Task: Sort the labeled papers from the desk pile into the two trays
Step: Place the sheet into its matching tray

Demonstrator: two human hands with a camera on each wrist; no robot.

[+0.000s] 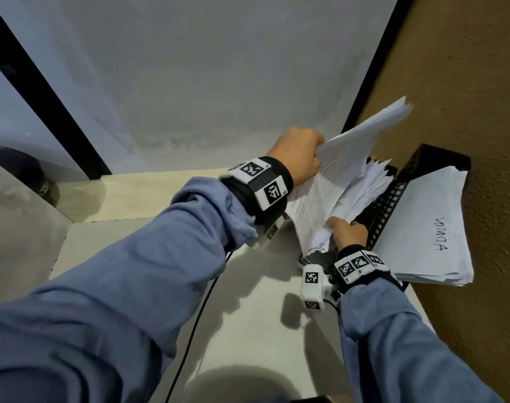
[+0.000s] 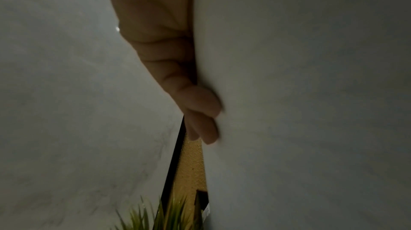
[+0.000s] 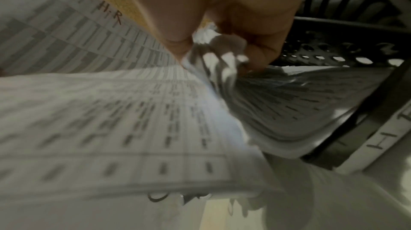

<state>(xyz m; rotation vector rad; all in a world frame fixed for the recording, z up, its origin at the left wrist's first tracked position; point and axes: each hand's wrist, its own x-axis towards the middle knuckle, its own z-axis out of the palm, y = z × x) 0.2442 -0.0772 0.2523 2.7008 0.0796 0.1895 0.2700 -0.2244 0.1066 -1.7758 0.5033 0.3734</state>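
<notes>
A thick sheaf of printed papers (image 1: 355, 170) fans upward at the right of the desk. My left hand (image 1: 311, 158) grips its upper left edge; in the left wrist view its fingers (image 2: 200, 110) curl against the white back of the sheets (image 2: 311, 93). My right hand (image 1: 339, 228) pinches the lower corner of the papers (image 3: 220, 52). One sheet bears a handwritten "H.R" (image 3: 109, 12). The sheaf hangs over a black perforated tray (image 1: 390, 202). To its right a second black tray (image 1: 439, 158) holds a stack topped with a sheet marked "ADMIN" (image 1: 431, 228).
The pale desk top (image 1: 248, 330) runs toward me, with a black cable (image 1: 201, 309) across it. A textured brown wall (image 1: 480, 82) stands right behind the trays. A white label strip with an "H" (image 3: 382, 144) fronts the tray. Green plant leaves (image 2: 155, 216) show low.
</notes>
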